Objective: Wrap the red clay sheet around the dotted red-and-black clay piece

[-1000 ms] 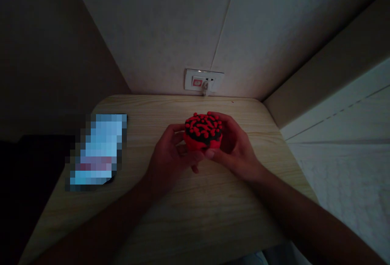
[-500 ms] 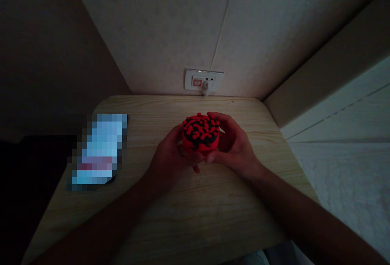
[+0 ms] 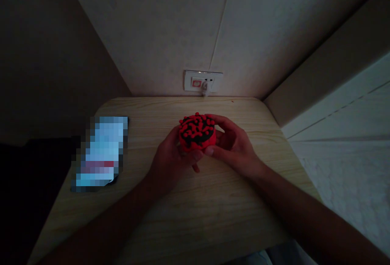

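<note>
Between my hands is a round, cake-like red piece (image 3: 197, 131), topped with a black layer that carries several small red bits; it looks like modelling clay, but I cannot be sure. My left hand (image 3: 170, 157) is closed around its left and lower side, the thumb along the front. From the right, my right hand (image 3: 233, 145) grips it with the thumb at the front and the fingers at the back edge. The underside is hidden by my fingers. Both hands are over the wooden table (image 3: 195, 208).
A lit phone-like screen (image 3: 102, 147), blurred into blocks, lies on the table's left side. On the wall behind is a socket plate (image 3: 202, 81) with a plug (image 3: 205, 89) in it. A pale quilted surface (image 3: 350, 179) is at the right.
The red and black piece has turned a little and shifted slightly left in my hands. Both hands keep hold of it.
</note>
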A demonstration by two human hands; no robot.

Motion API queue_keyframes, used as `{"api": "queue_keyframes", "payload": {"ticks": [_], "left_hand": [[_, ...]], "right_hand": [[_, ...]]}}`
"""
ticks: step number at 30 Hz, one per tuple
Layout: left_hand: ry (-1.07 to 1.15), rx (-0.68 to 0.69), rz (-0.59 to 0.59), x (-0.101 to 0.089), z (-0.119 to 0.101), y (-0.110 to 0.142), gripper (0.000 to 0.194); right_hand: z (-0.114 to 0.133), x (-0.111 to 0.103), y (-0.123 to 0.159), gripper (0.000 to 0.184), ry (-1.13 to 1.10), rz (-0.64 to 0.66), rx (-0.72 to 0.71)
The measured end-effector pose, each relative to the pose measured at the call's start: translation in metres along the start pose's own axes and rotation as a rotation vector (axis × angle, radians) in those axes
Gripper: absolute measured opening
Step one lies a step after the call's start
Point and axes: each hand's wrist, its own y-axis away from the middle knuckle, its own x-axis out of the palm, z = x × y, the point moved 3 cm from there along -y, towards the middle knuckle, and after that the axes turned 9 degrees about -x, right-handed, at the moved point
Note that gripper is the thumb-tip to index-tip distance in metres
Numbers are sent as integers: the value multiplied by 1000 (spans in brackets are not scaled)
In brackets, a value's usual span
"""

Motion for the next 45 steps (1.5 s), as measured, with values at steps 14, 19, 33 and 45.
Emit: {"api": "queue_keyframes", "payload": {"ticks": [14, 19, 33, 45], "left_hand": [[10, 9, 53, -4, 5, -3, 41], [-9, 15, 84, -2, 2, -2, 40], [-50, 32, 37, -3, 1, -3, 39], [-79, 24, 17, 0, 2, -3, 49]], "right_hand": [[-9, -3, -2, 61, -171, 19, 79], [-9, 0, -1, 55, -182, 28, 99], [-7, 6, 1, 46, -157, 13, 80], [-10, 4, 1, 53, -111, -56, 45]]}}
